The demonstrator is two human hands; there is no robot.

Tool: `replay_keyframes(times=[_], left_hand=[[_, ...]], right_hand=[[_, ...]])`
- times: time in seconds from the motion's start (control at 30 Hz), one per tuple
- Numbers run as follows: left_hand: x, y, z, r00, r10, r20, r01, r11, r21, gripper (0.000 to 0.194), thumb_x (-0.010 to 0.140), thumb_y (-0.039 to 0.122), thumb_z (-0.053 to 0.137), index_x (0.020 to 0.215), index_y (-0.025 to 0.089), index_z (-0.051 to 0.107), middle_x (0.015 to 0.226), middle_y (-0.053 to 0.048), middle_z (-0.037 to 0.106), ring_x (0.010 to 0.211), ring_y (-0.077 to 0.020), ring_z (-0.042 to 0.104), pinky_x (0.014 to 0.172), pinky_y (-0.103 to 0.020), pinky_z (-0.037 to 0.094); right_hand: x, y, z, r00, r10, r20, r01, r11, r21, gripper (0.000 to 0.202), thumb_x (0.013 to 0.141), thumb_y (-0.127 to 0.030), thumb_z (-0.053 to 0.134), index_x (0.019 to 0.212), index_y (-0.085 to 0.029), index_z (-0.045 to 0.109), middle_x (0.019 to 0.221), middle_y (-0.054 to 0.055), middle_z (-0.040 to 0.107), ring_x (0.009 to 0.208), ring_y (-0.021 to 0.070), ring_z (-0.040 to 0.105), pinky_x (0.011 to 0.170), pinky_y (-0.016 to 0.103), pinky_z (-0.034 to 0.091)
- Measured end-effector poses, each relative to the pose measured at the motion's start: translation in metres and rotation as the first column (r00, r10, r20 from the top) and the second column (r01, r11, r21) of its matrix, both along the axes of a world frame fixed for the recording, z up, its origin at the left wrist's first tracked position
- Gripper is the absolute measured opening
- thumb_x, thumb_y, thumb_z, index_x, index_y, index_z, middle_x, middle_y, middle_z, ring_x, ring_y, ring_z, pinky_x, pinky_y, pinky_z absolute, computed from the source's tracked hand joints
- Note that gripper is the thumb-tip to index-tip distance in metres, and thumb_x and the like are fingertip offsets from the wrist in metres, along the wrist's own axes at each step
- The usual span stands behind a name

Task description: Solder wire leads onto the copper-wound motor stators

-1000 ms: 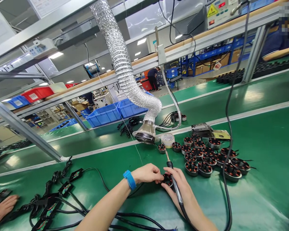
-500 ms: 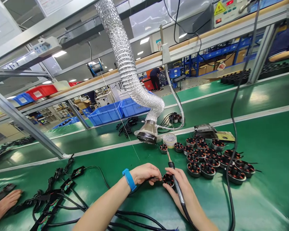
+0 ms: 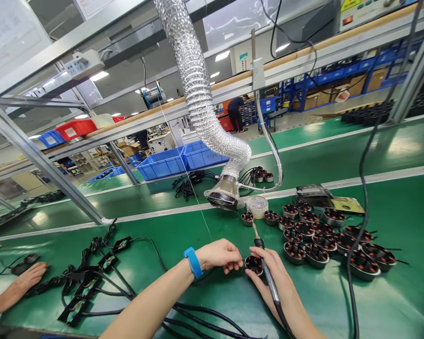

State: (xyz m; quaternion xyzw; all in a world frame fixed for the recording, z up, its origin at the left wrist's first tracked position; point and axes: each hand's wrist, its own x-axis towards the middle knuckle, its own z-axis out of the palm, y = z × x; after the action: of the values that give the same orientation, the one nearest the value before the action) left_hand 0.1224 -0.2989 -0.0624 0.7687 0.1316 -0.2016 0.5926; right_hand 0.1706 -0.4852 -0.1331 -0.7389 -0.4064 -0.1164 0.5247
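Note:
My right hand point(image 3: 275, 282) is closed around a soldering iron point(image 3: 268, 273), its tip pointing up and away from me. The thumb and fingers of that hand also steady a small motor stator point(image 3: 253, 266) with copper windings in a metal ring. Just left of the stator, my left hand point(image 3: 221, 256), wearing a blue wrist strap point(image 3: 192, 262), pinches the thin end of a black cable, mostly hidden by the fingers. Past the iron's tip stand another small stator point(image 3: 248, 218) and a round, pale container point(image 3: 257, 207).
Several stators point(image 3: 316, 254) crowd the right side of the green bench point(image 3: 183, 230). A silver fume duct point(image 3: 201, 89) hangs above, ending in a hood point(image 3: 224, 193). Black cables with small circuit boards point(image 3: 88, 285) lie left. Another person's hand point(image 3: 31, 278) rests at the far left.
The view has shifted a little, so the scene sits further right. My left fingers have moved slightly at the stator's side. My right hand keeps the iron and stator.

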Motion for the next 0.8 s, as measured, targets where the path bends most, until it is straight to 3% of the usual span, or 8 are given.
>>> replay_keyframes(times=[0.3, 0.53, 0.63, 0.8], left_hand=[[-0.003, -0.005, 0.008, 0.990, 0.126, 0.061, -0.133, 0.984, 0.122, 0.026, 0.063, 0.035, 0.075, 0.064, 0.014, 0.060, 0.051, 0.006, 0.048, 0.045, -0.0068, 0.042, 0.046, -0.023, 0.034], [-0.015, -0.009, 0.007, 0.995, 0.088, 0.052, -0.086, 0.996, -0.037, 0.040, 0.058, 0.046, 0.084, 0.076, 0.014, 0.066, 0.064, 0.005, 0.053, 0.058, -0.0063, 0.041, 0.052, -0.021, 0.031], [-0.016, -0.007, 0.003, 0.987, 0.159, 0.029, -0.156, 0.984, -0.086, 0.039, 0.060, 0.046, 0.082, 0.075, 0.013, 0.067, 0.065, 0.005, 0.051, 0.059, -0.0060, 0.040, 0.054, -0.021, 0.032], [-0.017, -0.009, -0.002, 0.970, 0.243, 0.027, -0.243, 0.970, -0.017, 0.028, 0.070, 0.039, 0.073, 0.073, 0.013, 0.065, 0.066, 0.003, 0.055, 0.056, -0.0060, 0.040, 0.051, -0.020, 0.030]], right_hand=[[0.001, 0.008, -0.003, 0.998, 0.050, 0.043, -0.052, 0.996, 0.065, 0.026, 0.100, -0.024, 0.046, 0.126, -0.027, 0.052, 0.112, 0.007, 0.052, 0.091, 0.0152, 0.064, 0.081, 0.026, 0.055], [0.004, 0.011, 0.003, 0.989, 0.144, 0.042, -0.146, 0.989, 0.039, 0.032, 0.099, -0.020, 0.046, 0.130, -0.027, 0.050, 0.109, 0.007, 0.052, 0.089, 0.0150, 0.063, 0.082, 0.026, 0.054], [0.004, 0.012, 0.004, 0.986, 0.166, 0.034, -0.168, 0.984, 0.052, 0.031, 0.098, -0.020, 0.048, 0.128, -0.027, 0.050, 0.108, 0.006, 0.053, 0.089, 0.0151, 0.063, 0.083, 0.026, 0.054], [0.005, 0.019, 0.001, 0.987, 0.155, 0.032, -0.157, 0.986, 0.054, 0.029, 0.096, -0.021, 0.051, 0.125, -0.026, 0.051, 0.108, 0.006, 0.052, 0.088, 0.0156, 0.063, 0.082, 0.027, 0.054]])
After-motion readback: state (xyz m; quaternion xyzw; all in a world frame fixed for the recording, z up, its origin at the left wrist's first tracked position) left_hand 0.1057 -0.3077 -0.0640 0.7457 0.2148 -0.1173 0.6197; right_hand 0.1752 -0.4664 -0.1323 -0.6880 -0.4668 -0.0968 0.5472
